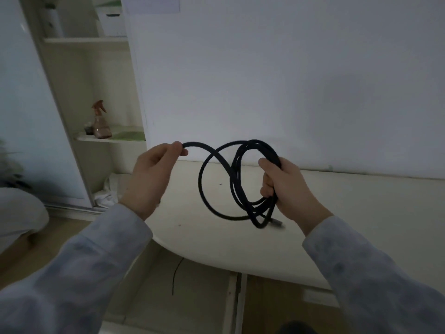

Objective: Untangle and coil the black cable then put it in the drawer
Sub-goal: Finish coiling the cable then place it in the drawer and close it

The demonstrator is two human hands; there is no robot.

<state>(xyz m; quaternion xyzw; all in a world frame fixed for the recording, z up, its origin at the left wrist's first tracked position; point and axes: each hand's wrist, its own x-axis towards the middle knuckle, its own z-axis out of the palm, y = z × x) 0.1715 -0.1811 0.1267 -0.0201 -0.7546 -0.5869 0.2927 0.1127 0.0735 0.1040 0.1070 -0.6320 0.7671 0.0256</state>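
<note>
The black cable (218, 162) hangs in the air above a white tabletop (337, 225). My right hand (281, 186) is closed around several coiled loops of it. A grey plug end dangles below those loops. My left hand (154, 172) pinches a free stretch of the cable between thumb and fingers, held out to the left. One wide loop sags between the two hands. Drawer fronts (192, 292) show below the table's front edge, shut as far as I can tell.
A white wall rises right behind the table. To the left stands an open shelf unit with an amber spray bottle (101, 121) and white boxes higher up. A thin dark cord (175, 276) hangs below the tabletop. A pale rounded seat sits at far left.
</note>
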